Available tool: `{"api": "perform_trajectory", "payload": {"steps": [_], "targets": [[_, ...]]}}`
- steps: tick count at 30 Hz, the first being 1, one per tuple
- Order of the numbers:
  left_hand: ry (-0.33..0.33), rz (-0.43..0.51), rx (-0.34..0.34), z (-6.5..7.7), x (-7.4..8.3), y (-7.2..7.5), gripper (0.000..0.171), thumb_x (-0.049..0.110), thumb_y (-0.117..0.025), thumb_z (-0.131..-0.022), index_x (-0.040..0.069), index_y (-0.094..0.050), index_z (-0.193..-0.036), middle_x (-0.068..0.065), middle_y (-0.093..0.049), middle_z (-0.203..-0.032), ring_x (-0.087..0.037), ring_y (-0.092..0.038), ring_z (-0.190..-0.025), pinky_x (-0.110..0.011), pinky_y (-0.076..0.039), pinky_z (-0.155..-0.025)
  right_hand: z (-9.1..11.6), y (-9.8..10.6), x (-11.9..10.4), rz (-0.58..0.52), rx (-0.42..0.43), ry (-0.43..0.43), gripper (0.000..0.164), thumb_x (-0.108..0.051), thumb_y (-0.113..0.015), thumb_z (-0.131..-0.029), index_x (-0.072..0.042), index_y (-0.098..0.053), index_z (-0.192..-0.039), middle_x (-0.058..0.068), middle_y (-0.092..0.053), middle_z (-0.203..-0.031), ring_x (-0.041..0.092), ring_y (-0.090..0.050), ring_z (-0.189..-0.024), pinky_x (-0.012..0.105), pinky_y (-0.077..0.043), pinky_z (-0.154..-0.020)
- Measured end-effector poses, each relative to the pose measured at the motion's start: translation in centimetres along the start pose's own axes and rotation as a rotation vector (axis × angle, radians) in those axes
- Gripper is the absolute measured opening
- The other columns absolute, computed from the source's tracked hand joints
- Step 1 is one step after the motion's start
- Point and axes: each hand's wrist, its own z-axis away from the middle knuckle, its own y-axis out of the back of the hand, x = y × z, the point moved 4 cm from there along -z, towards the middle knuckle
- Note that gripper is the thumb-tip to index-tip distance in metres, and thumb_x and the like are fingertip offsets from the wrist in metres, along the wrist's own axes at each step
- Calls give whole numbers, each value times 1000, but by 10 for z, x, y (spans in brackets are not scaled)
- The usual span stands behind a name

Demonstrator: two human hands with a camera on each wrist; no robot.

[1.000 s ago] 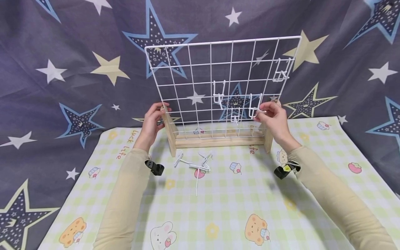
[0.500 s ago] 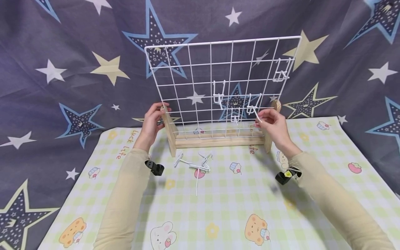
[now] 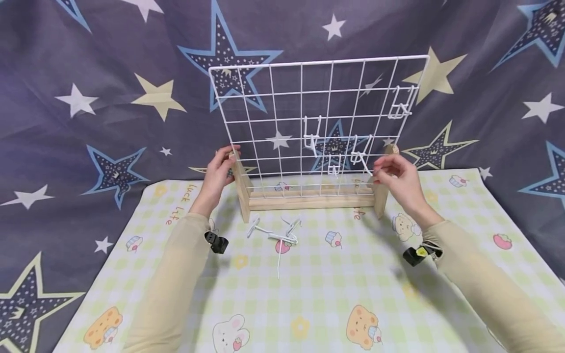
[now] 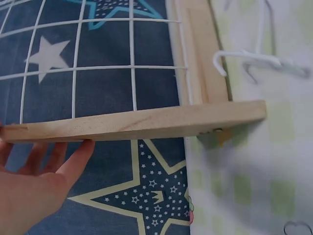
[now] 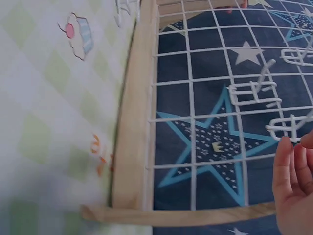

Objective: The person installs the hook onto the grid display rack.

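A white wire grid panel (image 3: 301, 108) stands upright in a wooden stand (image 3: 311, 202). My left hand (image 3: 217, 174) grips the top of the stand's left side post (image 4: 146, 122), fingers on its outer side. My right hand (image 3: 399, 179) is beside the right post, fingertips right by the prong of a white wire hook (image 3: 358, 156) hanging on the grid. In the right wrist view its loosely bent fingers (image 5: 283, 166) overlap that hook's lower edge. Other hooks hang at the grid's middle (image 3: 311, 135), lower down (image 3: 333, 169) and at its upper right (image 3: 399, 109).
Several loose white hooks (image 3: 282, 239) lie on the checked tablecloth (image 3: 326, 284) in front of the stand. A dark star-patterned curtain (image 3: 176, 29) hangs close behind the grid. Each wrist wears a small black camera, the left one (image 3: 217, 241) and the right one (image 3: 417, 255).
My right hand has let go of the hook's prong and drawn back slightly to the right. The hook hangs with its prong tilted down. My left hand keeps its hold; the view shifted slightly.
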Motion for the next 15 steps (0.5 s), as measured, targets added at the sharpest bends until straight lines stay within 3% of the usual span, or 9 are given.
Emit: {"api": "perform_trajectory", "payload": {"steps": [2,7,11,15], "targets": [[-17,-64,-2,8,8,-1,44,16,-39,-104,8,-36,-147,-19,-38,-141,-34,-41,-127,-54,-39,-99,0,2,-13,20,12,23,16,17,-53,-83,19,-55,-99,5,-64,-82,10,-61,-71,21,-54,-63],[-58,-137,12,15,5,6,50,20,-43,-103,16,-29,-151,-18,-37,-144,-35,-43,-126,-51,-40,-100,-2,7,-38,102,26,68,16,17,-54,-83,23,-52,-98,6,-63,-82,7,-61,-69,19,-52,-62],[-81,-188,36,22,-5,16,50,17,-46,-102,12,-30,-149,-19,-41,-143,-39,-46,-124,-51,-40,-100,-5,11,-45,214,47,98,16,15,-53,-83,21,-54,-97,-1,-63,-82,4,-60,-71,14,-50,-64],[-75,-242,44,36,-10,24,48,14,-46,-101,6,-32,-146,-22,-42,-141,-40,-48,-121,-49,-40,-100,-13,24,-39,334,107,109,16,8,-56,-84,15,-59,-99,-8,-62,-85,-1,-57,-78,11,-45,-69]]}}
